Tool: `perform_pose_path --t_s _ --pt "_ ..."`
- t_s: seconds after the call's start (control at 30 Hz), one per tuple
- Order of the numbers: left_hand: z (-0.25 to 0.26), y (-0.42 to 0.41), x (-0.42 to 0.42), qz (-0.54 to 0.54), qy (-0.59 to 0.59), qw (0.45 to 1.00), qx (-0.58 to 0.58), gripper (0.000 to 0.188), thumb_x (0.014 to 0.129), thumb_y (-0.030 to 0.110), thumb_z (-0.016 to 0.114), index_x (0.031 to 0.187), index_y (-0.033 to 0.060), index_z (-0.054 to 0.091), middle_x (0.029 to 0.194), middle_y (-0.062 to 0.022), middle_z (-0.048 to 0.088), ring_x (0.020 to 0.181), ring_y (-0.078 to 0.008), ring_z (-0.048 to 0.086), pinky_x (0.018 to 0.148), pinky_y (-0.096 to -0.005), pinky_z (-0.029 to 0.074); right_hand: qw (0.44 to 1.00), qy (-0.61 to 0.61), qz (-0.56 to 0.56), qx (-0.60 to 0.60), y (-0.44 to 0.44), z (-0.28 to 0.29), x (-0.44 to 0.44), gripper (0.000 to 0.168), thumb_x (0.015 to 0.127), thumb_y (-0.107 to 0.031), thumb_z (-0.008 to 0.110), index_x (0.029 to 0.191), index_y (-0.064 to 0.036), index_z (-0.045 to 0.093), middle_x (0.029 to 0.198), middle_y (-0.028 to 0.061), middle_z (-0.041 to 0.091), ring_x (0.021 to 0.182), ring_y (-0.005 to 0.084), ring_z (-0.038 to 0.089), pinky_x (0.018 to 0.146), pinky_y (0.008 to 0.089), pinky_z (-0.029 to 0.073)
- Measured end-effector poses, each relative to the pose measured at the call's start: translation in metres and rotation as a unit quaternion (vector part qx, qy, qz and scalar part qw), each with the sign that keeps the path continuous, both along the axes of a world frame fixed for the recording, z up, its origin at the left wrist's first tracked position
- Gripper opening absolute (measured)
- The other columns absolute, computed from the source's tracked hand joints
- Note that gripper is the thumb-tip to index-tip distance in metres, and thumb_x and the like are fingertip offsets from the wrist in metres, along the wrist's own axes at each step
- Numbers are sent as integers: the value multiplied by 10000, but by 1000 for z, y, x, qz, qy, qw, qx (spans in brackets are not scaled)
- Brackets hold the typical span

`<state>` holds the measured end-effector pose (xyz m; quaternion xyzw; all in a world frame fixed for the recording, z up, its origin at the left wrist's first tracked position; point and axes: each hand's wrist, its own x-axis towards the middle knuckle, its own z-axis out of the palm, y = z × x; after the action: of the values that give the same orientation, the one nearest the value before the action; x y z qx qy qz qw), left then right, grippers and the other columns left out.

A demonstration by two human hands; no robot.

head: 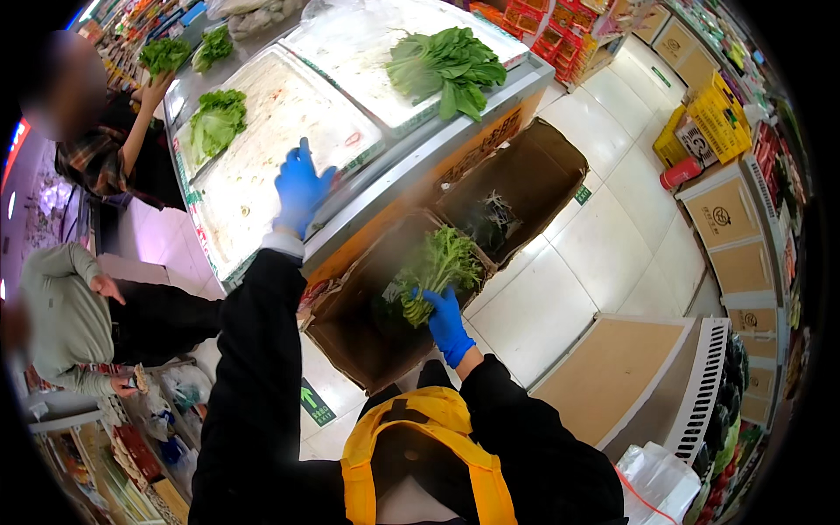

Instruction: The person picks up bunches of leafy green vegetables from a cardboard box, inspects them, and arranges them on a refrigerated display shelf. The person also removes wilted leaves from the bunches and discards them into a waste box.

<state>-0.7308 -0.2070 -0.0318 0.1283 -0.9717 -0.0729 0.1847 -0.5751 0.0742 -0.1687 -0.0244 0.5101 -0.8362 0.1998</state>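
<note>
Both of my hands wear blue gloves. My right hand (448, 326) grips a bunch of frilly leafy greens (446, 262) by its stem end, over an open cardboard box (354, 328). My left hand (302, 187) is spread, with nothing in it, above the near edge of a white foam tray (308, 98). I cannot tell whether it touches the tray. A head of lettuce (216, 125) lies at the tray's far left. On the second foam tray (328, 39) rests a heap of long-stemmed leafy greens (449, 69).
A second cardboard box (545, 157) adjoins the first, with dark contents. A co-worker's hand (157, 85) holds lettuce across the stand; another person (72, 308) stands at left. Yellow crates (718, 118) and a red cylinder (680, 173) are at right. A tan display stand (617, 374) is lower right.
</note>
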Motion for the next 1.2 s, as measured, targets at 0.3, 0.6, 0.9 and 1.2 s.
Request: perform_pose_path --t_s 0.3,0.6,0.9,1.2 --pt "-29 137 192 -74 -33 800 594 425 902 223 455 1253 -15 419 1219 -204 477 1135 -318 447 986 -376 326 936 213 157 232 -8 18 -11 488 818 -96 541 1273 -34 375 1201 110 479 1092 205 473 912 301 393" --pt "-84 150 304 66 45 148 986 635 935 487 207 1341 8 301 1390 -179 302 1284 -330 280 1074 -431 195 986 -25 101 128 12 70 4 479 934 -383 374 1295 -70 406 1276 106 452 1148 234 446 994 325 317" --pt "-55 182 324 -32 55 161 985 725 903 566 164 1366 15 257 1413 -183 250 1288 -332 272 1071 -424 202 715 526 145 438 27 34 107 268 854 -64 514 1115 -12 546 1046 116 579 968 192 543 886 325 412" --pt "-56 212 339 -135 118 481 858 494 926 440 341 1298 117 381 1330 -99 395 1212 -239 387 986 -399 309 839 384 177 343 42 98 74 339 910 -168 443 1228 -60 486 1239 147 496 1176 300 439 959 357 361"
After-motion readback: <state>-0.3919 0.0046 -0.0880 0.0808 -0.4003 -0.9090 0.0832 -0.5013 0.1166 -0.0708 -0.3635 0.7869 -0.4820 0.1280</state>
